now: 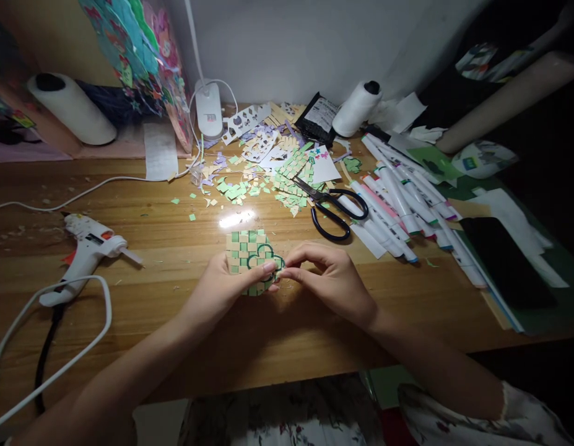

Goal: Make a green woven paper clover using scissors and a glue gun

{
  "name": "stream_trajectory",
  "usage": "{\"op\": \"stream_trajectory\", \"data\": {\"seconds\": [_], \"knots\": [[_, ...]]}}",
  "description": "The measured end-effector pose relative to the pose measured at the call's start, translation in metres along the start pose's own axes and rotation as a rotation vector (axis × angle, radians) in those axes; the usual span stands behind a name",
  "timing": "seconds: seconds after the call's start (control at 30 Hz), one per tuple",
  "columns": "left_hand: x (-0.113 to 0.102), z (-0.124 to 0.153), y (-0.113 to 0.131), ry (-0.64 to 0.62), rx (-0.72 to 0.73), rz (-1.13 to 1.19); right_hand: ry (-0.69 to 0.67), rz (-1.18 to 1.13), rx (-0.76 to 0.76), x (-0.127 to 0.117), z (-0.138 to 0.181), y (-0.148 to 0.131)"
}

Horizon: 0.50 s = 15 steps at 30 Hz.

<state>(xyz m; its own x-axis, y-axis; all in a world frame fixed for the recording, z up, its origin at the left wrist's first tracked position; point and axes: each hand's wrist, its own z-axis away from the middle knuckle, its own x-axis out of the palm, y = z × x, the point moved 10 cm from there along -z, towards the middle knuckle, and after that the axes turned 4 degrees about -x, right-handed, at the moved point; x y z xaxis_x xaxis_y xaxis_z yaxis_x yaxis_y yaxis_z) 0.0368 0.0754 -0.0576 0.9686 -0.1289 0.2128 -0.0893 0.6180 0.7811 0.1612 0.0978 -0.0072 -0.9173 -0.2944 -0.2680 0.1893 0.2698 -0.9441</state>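
A small woven paper piece (246, 248) of green and cream strips, with a dark green outline drawn on it, lies at the middle of the wooden desk (175, 297). My left hand (224, 285) holds its lower left side, thumb laid across the weave. My right hand (330, 275) pinches the right edge of the same piece with thumb and forefinger, fingertips meeting my left thumb. Both hands are closed on the paper.
A white glue gun (89, 248) with its cable lies to the left. Black-handled scissors (330, 207) sit behind my right hand. Several marker pens (398, 198) lie to the right, paper scraps (263, 179) at the back, a lamp base (208, 110), two white rolls (356, 108).
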Motion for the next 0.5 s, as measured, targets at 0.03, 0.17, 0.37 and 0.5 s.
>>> {"op": "stream_trajectory", "data": {"seconds": [0.03,0.17,0.37,0.5], "knots": [[0.001,0.0,-0.001,-0.011,-0.011,0.014,0.001,-0.003,-0.001,0.0,0.0,0.0],[0.002,-0.001,-0.001,-0.028,-0.011,0.031,0.005,0.018,-0.007,-0.001,-0.001,-0.001],[-0.002,-0.002,-0.004,0.012,-0.029,0.063,0.061,0.105,-0.147,-0.011,-0.001,-0.014],[-0.001,-0.001,-0.002,0.009,-0.019,0.047,0.062,0.166,-0.217,-0.011,0.001,-0.02]]}}
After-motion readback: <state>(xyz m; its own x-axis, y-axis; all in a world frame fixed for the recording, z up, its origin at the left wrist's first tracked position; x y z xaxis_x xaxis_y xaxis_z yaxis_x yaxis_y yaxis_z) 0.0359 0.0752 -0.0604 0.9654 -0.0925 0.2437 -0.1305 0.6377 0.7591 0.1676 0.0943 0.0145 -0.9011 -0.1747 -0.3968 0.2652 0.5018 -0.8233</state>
